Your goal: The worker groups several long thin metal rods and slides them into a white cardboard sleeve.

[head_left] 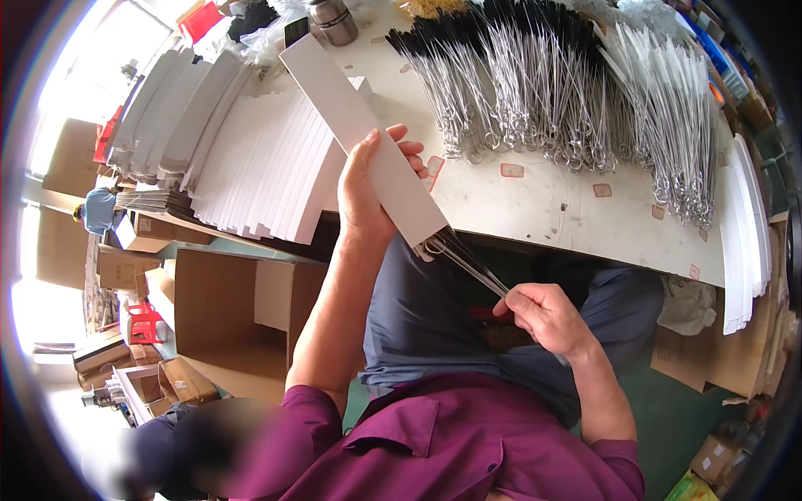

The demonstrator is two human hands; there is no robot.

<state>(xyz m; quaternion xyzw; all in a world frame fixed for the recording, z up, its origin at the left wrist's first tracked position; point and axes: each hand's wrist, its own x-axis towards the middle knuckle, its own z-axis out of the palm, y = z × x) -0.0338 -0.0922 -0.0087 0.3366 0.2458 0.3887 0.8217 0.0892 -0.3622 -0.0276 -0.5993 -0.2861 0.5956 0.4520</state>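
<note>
A long narrow white box (408, 196) lies slantwise in my left hand (366, 190), whose fingers wrap round its middle. Its near end is open and points down toward my lap. A few thin wire brushes (478, 269) with looped ends and dark bristles stick out of that end. My right hand (547, 319) pinches the brushes' outer ends, over my right thigh. How far they reach into the box is hidden by its wall.
Piles of black-bristled wire brushes (535, 92) and white-bristled ones (668, 125) cover the table's (535, 200) far right. White boxes (259, 163) are stacked at left, and more white boxes (746, 238) at the right edge. A large open carton (225, 301) stands below left. Another person (98, 209) is far left.
</note>
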